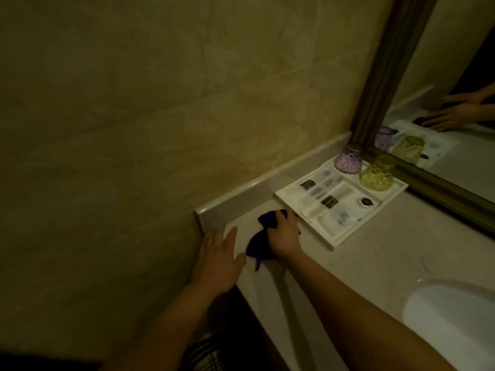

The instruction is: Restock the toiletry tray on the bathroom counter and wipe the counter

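Note:
A white toiletry tray (338, 241) lies on the pale bathroom counter (375, 253) in the corner by the mirror. It holds several small packets and sachets, a purple glass (348, 159) and a yellow-green glass (377, 173), both upside down. My right hand (284, 231) presses a dark purple cloth (258, 243) onto the counter just left of the tray. My left hand (219, 259) lies flat with fingers spread on the counter's left end, beside the cloth.
A beige tiled wall (160, 116) closes the left side, with a low backsplash (249, 194) along the counter. A framed mirror (428, 108) stands behind the tray. A white sink basin (450, 317) sits at the lower right.

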Tool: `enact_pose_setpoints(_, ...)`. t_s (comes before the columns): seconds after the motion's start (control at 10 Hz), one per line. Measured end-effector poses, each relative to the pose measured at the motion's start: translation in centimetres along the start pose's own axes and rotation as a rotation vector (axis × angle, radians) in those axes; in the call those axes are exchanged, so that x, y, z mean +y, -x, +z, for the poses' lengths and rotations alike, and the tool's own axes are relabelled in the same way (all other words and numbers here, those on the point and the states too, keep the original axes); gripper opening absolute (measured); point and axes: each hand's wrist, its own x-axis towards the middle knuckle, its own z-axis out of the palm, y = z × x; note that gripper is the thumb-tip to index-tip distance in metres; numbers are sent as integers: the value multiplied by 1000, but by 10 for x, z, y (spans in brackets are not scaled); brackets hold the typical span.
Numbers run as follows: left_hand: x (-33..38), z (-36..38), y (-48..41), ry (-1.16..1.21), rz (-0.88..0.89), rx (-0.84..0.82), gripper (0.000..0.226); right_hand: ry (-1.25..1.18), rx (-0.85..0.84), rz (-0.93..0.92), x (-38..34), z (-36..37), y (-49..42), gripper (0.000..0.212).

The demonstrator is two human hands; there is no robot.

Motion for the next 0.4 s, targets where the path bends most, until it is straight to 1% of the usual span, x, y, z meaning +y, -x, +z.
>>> enact_pose_setpoints(0.1, 5, -11, 12, -130, 57, 134, 73, 106, -60, -69, 4, -16, 13, 56)
enact_pose_setpoints(0.2, 9, -23, 24, -223, 70, 203, 76, 208, -22, -179, -2, -28, 24, 55)
enact_pose_setpoints(0.4, 7, -54, 50, -247, 57, 251, 73, 279, 103, -329, -39, -61, 57, 57)
